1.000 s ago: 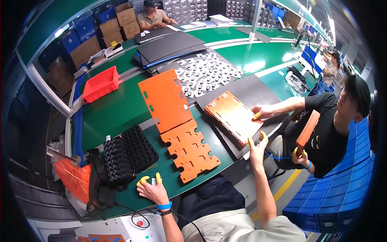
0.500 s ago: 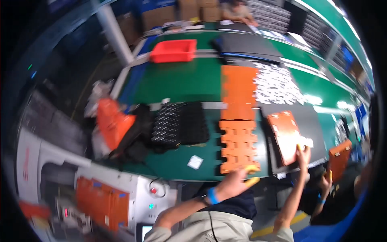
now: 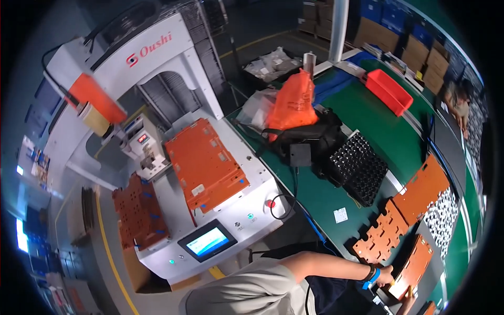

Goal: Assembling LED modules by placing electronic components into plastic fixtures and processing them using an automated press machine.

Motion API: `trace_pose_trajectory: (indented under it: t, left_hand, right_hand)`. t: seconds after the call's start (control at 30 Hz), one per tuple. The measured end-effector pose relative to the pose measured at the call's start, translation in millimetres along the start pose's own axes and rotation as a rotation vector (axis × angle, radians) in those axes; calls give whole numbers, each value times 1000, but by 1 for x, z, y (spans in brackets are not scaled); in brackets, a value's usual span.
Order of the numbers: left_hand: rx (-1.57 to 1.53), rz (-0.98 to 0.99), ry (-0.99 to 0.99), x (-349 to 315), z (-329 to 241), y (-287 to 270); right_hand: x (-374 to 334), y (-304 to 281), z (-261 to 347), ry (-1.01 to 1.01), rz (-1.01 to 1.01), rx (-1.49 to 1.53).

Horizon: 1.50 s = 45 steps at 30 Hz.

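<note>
At the lower right, my left hand (image 3: 385,275), with a blue band at the wrist, is closed at the near left edge of an orange plate (image 3: 416,266). My right hand (image 3: 407,302) grips the plate's near end; most of that hand is cut off low in the picture. The plate lies tilted over a dark board at the bench edge. Left of it rests an orange notched plate (image 3: 382,237). Beyond that lies a flat orange panel (image 3: 422,191), beside a patch of many small white and dark pieces (image 3: 441,220).
A white press machine (image 3: 247,194) stands to the left, bearing an orange fixture plate (image 3: 202,163), a touchscreen (image 3: 207,240) and a red button (image 3: 270,203). On the green bench are black trays (image 3: 362,173), a black bag (image 3: 299,139), an orange plastic bag (image 3: 295,102) and a red bin (image 3: 388,93).
My view has swung left toward the machine. My left hand has gone from the notched plate to the orange plate, where my right hand remains.
</note>
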<state>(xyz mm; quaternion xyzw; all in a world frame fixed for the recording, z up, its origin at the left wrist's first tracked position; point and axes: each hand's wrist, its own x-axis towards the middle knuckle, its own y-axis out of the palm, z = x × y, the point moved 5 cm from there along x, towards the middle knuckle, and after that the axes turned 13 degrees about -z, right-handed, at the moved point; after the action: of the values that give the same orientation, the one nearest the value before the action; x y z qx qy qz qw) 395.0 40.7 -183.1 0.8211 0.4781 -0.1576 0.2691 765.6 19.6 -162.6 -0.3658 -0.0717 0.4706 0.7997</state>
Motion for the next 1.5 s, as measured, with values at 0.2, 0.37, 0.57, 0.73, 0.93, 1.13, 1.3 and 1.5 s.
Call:
trace_pose_trajectory:
  t: [0.2,0.37,0.57,0.73,0.93,1.13,1.3,1.5]
  left_hand:
    - [378,-265,279,75,44,36]
    - [525,-151,274,-18,-28,26]
    - [80,-401,281,9,-14,44]
    - [-191,-158,22,-16,-53,40]
    - [-79,-273,98,-18,-88,26]
    - [-56,-243,343,-100,-148,-6]
    - [-45,-168,637,-177,-196,-29]
    - [-47,-221,916,-324,-261,-133]
  right_hand:
    - [-7,29,103,-99,28,162]
    - [-91,9,114,-51,-112,387]
    - [-217,72,216,-65,-140,575]
    - [-234,60,236,-48,-219,661]
    - [-251,52,260,-51,-254,747]
    - [-256,48,270,-50,-295,859]
    - [-235,27,254,-143,-313,993]
    - [-268,86,358,-225,-153,1222]
